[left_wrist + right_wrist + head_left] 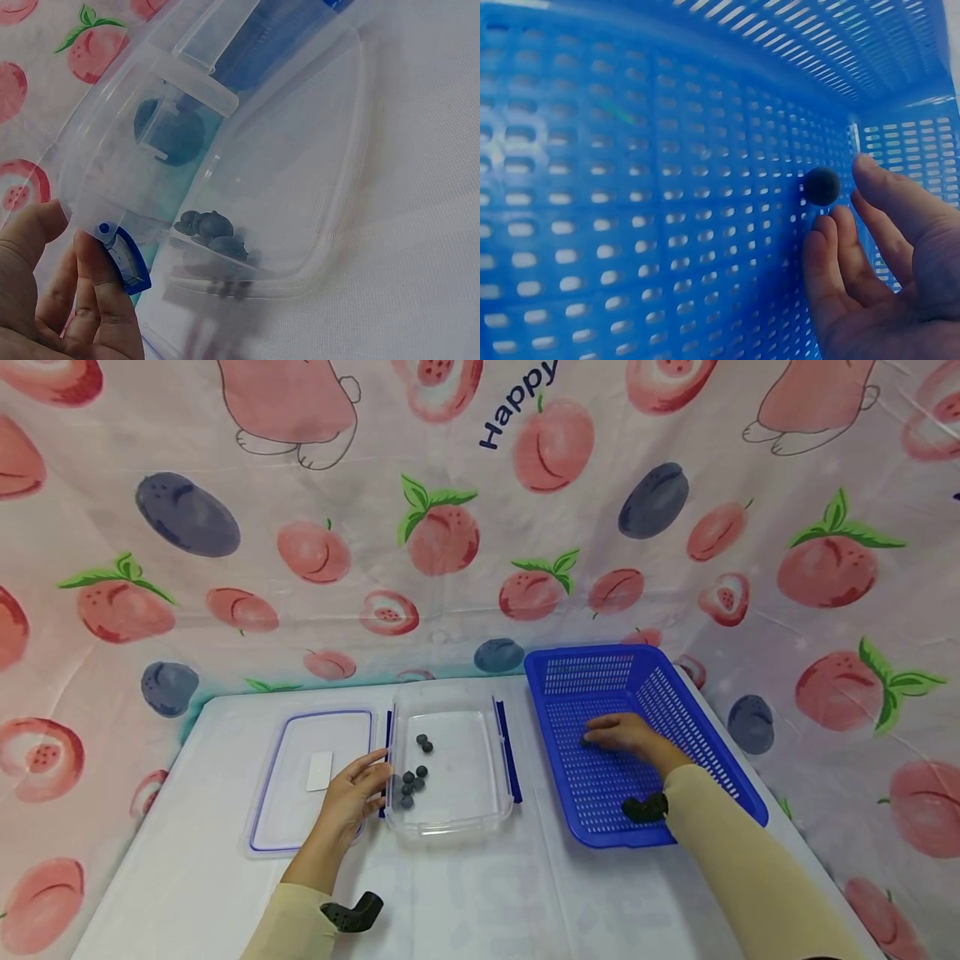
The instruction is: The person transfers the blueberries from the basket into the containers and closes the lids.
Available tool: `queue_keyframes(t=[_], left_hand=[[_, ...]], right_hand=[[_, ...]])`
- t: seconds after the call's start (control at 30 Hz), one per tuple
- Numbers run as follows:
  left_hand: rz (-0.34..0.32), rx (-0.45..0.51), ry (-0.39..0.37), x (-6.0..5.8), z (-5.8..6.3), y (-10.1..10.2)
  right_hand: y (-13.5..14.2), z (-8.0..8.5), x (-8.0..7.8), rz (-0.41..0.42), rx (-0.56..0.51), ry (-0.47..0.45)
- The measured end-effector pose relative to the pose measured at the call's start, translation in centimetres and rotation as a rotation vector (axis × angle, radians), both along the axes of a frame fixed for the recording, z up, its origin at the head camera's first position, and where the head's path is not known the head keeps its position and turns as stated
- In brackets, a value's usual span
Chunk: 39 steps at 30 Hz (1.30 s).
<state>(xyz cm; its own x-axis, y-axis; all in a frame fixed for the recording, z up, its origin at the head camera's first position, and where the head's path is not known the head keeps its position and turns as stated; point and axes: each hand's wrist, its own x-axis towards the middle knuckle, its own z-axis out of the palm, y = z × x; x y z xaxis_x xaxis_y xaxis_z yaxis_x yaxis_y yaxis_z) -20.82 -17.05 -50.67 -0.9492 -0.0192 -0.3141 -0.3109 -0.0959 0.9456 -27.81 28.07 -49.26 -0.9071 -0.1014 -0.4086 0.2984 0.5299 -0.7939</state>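
The right hand [630, 737] sits wide beside a round dark berry [822, 186] in the blue plastic basket [600, 806], likely picking; it needs a soft pinch next. The left hand [356, 795] loosely touches the clear plastic box [459, 777].

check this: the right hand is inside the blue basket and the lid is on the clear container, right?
The lid's place is wrong: the lid is off the clear container, lying flat on the table to its left, as the head view shows. The right hand is indeed inside the blue basket.
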Motion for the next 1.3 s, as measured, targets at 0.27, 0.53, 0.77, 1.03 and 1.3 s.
queue_keyframes(t=[0.27, 0.53, 0.77, 1.03, 1.3], left_hand=[[-0.004, 0.001, -0.006, 0.0, 0.2, 0.0], [-0.006, 0.010, -0.005, -0.1, 0.2, -0.1], [-0.004, 0.016, -0.002, -0.2, 0.3, -0.2], [-0.008, 0.014, -0.004, -0.2, 0.3, -0.2], [-0.008, 0.017, 0.014, -0.1, 0.2, -0.3]], right_hand=[[-0.3, -0.2, 0.2, 0.031, 0.051, 0.048], [-0.7, -0.5, 0.2, 0.019, 0.072, 0.102], [-0.7, -0.8, 0.1, 0.014, 0.110, 0.117], [-0.7, -1.0, 0.1, 0.023, 0.112, 0.127], [-0.7, -1.1, 0.0, 0.013, 0.100, 0.128]])
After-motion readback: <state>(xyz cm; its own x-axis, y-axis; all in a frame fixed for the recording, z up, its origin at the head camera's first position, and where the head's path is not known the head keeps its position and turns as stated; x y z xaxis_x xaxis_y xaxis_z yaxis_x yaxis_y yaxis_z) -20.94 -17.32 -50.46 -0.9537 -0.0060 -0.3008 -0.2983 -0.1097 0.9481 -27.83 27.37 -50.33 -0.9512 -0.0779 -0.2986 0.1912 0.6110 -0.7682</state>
